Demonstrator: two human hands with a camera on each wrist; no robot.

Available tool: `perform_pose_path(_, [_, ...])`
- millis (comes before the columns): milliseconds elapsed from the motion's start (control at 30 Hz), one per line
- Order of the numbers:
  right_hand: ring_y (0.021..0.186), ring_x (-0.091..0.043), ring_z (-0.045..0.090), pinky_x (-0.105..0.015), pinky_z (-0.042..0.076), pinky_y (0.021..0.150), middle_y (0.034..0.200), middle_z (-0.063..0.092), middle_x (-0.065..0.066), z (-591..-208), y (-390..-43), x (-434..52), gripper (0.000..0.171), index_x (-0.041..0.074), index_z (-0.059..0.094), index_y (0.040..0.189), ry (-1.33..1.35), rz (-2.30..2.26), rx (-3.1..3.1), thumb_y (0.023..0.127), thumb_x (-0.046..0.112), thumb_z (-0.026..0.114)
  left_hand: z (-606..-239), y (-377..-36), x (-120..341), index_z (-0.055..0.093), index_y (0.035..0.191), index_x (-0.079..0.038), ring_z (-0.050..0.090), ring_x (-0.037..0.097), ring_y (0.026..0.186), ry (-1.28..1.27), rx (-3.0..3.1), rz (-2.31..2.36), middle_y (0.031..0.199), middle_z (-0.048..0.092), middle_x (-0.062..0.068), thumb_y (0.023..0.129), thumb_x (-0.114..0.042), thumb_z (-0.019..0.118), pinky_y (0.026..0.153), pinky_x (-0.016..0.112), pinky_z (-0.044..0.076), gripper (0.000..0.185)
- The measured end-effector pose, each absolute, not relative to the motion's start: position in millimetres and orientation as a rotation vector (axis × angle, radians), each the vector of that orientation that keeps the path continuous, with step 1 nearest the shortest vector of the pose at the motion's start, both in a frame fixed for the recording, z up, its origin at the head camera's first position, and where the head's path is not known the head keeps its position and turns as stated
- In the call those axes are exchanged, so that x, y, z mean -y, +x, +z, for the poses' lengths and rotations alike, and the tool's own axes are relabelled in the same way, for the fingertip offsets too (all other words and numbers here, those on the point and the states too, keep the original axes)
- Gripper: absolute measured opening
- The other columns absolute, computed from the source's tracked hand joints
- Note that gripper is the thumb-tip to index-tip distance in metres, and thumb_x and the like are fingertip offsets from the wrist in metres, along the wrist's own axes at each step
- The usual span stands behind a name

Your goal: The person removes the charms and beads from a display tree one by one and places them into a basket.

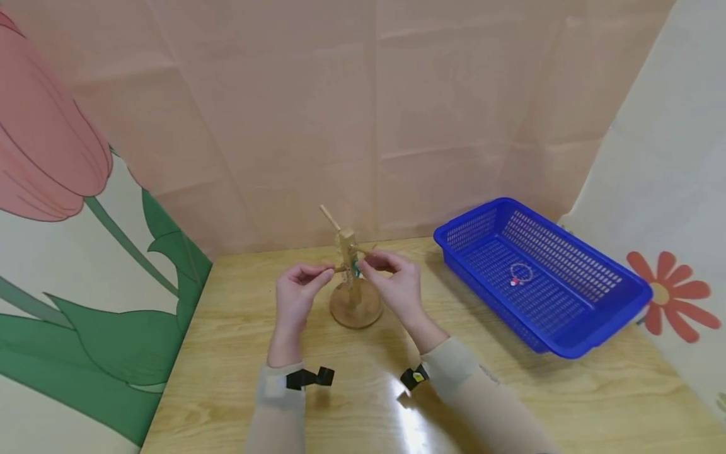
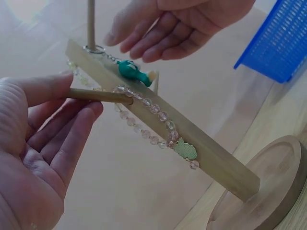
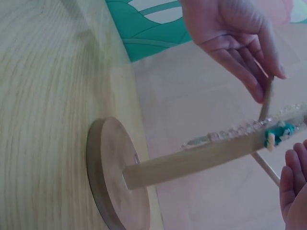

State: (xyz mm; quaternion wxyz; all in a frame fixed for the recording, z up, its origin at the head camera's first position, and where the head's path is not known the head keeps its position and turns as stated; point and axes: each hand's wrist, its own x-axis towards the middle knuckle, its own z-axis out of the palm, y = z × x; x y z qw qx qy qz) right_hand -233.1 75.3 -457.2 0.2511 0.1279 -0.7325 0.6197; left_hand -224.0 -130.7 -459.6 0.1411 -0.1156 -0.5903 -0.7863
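Observation:
A wooden stand with pegs (image 1: 348, 243) rises from a round base (image 1: 355, 309) on the table. My left hand (image 2: 38, 134) pinches the tip of one peg (image 2: 96, 95) between thumb and index finger. From that peg a clear pink bead bracelet (image 2: 153, 108) with a pale green charm (image 2: 185, 149) hangs against the post. A green figure keychain (image 2: 129, 70) lies along the post, its metal ring (image 2: 94, 49) around the upper peg's base. My right hand (image 1: 397, 280) is close beside the keychain, fingers loosely bent; nothing shows in its grasp.
To the right stands a blue plastic basket (image 1: 482, 296); a small beaded bracelet (image 1: 522, 272) with a pink-and-white charm lies inside. The wooden table (image 1: 227, 340) meets a pinkish cloth backdrop (image 1: 283, 126) behind the stand.

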Motion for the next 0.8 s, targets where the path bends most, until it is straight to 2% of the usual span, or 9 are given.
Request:
perform_pose_path(167, [0.090,-0.024,0.076,-0.049,0.066,0.084,0.100,0.081,-0.007,-458,-232,-74,0.024,0.007,0.084,0.108,0.335,1.665,1.955,0.088,0.018,0.093,-460,-224,123,0.072,0.086,0.011,0.079,0.022,0.093,-0.475,1.715,-2.243,0.095,0.081,0.011,0.084,0.019,0.081,0.086,0.035,0.067,0.012])
perform_pose_path(367, [0.093,-0.029,0.076,-0.039,0.064,0.088,0.102,0.081,-0.011,-459,-234,-72,0.024,0.004,0.083,0.106,0.294,1.688,1.901,0.087,0.014,0.093,-460,-223,119,0.070,0.088,0.017,0.079,0.021,0.093,-0.567,1.749,-2.178,0.099,0.079,0.024,0.084,0.020,0.080,0.082,0.034,0.067,0.012])
perform_pose_path(500, [0.092,-0.035,0.075,-0.048,0.065,0.087,0.101,0.080,-0.015,-458,-235,-69,0.024,0.000,0.082,0.105,0.268,1.680,1.880,0.084,0.006,0.093,-460,-224,119,0.069,0.091,0.018,0.079,0.021,0.094,-0.602,1.767,-2.163,0.102,0.077,0.029,0.085,0.019,0.080,0.082,0.034,0.067,0.012])
perform_pose_path(633, [0.091,-0.045,0.074,-0.060,0.062,0.086,0.100,0.078,-0.022,-449,-231,-63,0.025,-0.006,0.080,0.103,0.271,1.692,1.864,0.083,0.001,0.092,-461,-224,122,0.069,0.093,0.019,0.079,0.022,0.097,-0.613,1.781,-2.179,0.105,0.077,0.028,0.086,0.019,0.079,0.083,0.035,0.067,0.012])
perform_pose_path(733, [0.091,-0.051,0.072,-0.064,0.061,0.085,0.099,0.077,-0.026,-436,-222,-60,0.025,-0.009,0.079,0.103,0.286,1.703,1.849,0.083,0.000,0.091,-462,-223,124,0.069,0.093,0.017,0.078,0.023,0.097,-0.609,1.798,-2.178,0.106,0.077,0.027,0.087,0.017,0.079,0.085,0.036,0.067,0.012])
perform_pose_path(800, [0.089,-0.051,0.072,-0.063,0.062,0.083,0.098,0.077,-0.026,-428,-217,-58,0.024,-0.009,0.079,0.103,0.296,1.690,1.845,0.083,-0.001,0.091,-463,-223,125,0.070,0.093,0.016,0.078,0.023,0.097,-0.616,1.813,-2.161,0.106,0.077,0.027,0.087,0.016,0.080,0.085,0.036,0.067,0.012])
